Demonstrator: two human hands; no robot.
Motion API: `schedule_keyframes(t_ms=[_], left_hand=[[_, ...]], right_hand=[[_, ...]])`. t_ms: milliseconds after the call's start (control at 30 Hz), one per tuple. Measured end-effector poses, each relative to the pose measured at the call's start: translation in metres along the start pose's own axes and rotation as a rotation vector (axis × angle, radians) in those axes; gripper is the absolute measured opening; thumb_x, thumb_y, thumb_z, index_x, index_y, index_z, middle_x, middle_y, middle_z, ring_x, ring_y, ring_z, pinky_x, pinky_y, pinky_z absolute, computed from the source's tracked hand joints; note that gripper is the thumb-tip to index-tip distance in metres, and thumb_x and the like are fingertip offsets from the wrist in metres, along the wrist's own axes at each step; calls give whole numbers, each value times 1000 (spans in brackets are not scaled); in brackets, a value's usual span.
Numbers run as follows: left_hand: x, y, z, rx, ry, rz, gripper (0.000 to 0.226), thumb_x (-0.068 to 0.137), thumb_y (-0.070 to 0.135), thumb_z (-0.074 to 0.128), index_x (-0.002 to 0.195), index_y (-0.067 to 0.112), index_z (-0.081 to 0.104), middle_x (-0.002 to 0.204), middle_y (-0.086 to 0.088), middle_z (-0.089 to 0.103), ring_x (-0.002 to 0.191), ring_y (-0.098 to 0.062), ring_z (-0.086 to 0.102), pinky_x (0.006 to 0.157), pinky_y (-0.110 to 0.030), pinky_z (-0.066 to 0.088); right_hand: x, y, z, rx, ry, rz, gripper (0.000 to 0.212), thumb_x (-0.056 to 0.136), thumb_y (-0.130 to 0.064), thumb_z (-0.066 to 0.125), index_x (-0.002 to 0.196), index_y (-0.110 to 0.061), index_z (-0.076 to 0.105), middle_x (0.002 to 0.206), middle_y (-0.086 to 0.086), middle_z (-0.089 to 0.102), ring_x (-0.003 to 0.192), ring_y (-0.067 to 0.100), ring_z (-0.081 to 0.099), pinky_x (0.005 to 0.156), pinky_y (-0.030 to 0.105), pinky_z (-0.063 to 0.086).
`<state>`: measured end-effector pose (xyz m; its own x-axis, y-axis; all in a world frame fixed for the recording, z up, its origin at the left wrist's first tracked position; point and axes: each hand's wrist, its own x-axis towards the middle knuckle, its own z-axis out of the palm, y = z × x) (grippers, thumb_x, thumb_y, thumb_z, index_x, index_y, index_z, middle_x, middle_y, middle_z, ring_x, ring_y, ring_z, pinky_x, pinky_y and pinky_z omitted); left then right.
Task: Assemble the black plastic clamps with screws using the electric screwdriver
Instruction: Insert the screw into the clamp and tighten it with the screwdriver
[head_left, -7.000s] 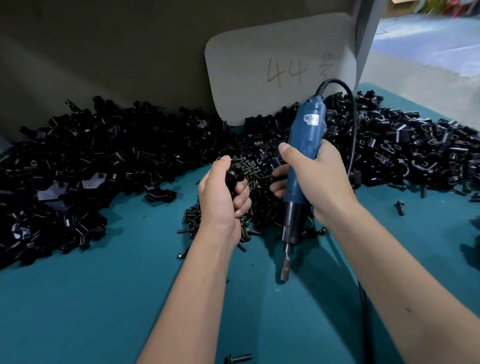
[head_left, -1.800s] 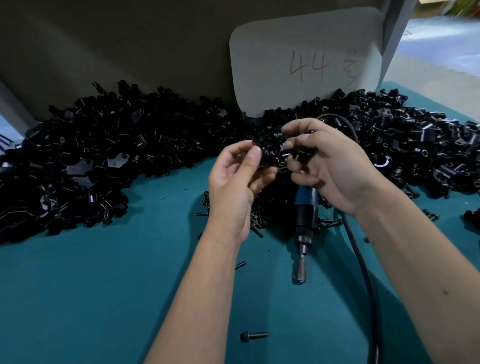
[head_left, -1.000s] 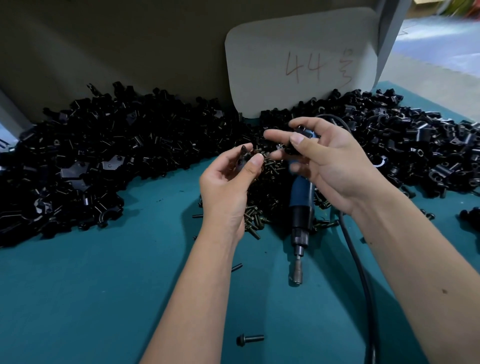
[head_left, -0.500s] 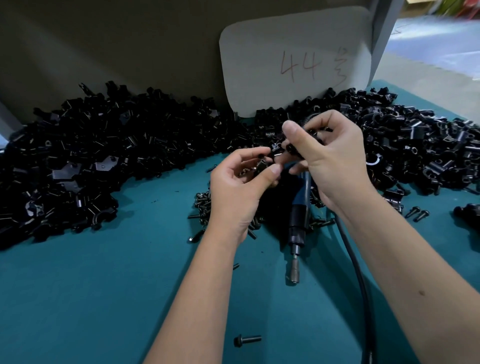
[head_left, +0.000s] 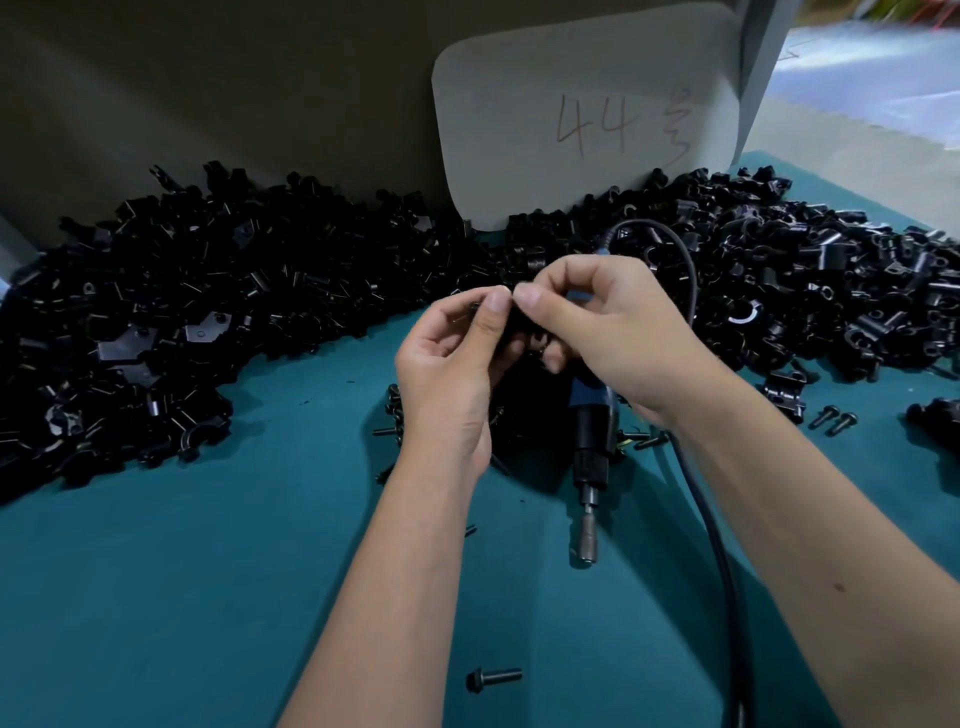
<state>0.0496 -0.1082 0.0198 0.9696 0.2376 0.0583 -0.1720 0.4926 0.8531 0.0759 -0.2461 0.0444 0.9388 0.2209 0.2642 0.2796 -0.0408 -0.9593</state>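
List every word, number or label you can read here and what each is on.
"44" in red handwriting, on the pale card leaning against the back wall.
A red handwritten character right of the "44" on the same card: too scrawled to read.
The screwdriver: no label shows; both hands hide its upper body.
Nothing else here carries text.

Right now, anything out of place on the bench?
One stray screw lies alone on the teal mat near the front edge, well apart from the screw pile under the hands. Two more screws sit loose at right.
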Motion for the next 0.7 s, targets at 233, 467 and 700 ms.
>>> schedule_keyframes(t_ms=[233,467,700], left_hand=[[4,4,-5,69,35,-88,14,86,28,79,93,17,74,72,8,70,61,-4,64,58,-15,51],[4,-1,-3,-1,-52,-119,27,81,26,77,101,8,74,89,2,77,81,-8,73,70,-19,58],[3,-2,-4,17,-89,-103,22,76,22,82,94,11,77,92,-1,76,86,-17,75,71,-21,59]], right_hand=[[3,3,-7,-36,35,-20,14,98,2,66,106,-7,74,92,8,73,66,23,73,70,35,63],[6,6,-12,271,123,21,18,98,4,64,103,-8,76,95,14,73,80,25,69,67,23,57],[5,8,-9,19,54,0,25,100,0,62,102,-18,81,101,16,76,82,17,69,68,26,56]])
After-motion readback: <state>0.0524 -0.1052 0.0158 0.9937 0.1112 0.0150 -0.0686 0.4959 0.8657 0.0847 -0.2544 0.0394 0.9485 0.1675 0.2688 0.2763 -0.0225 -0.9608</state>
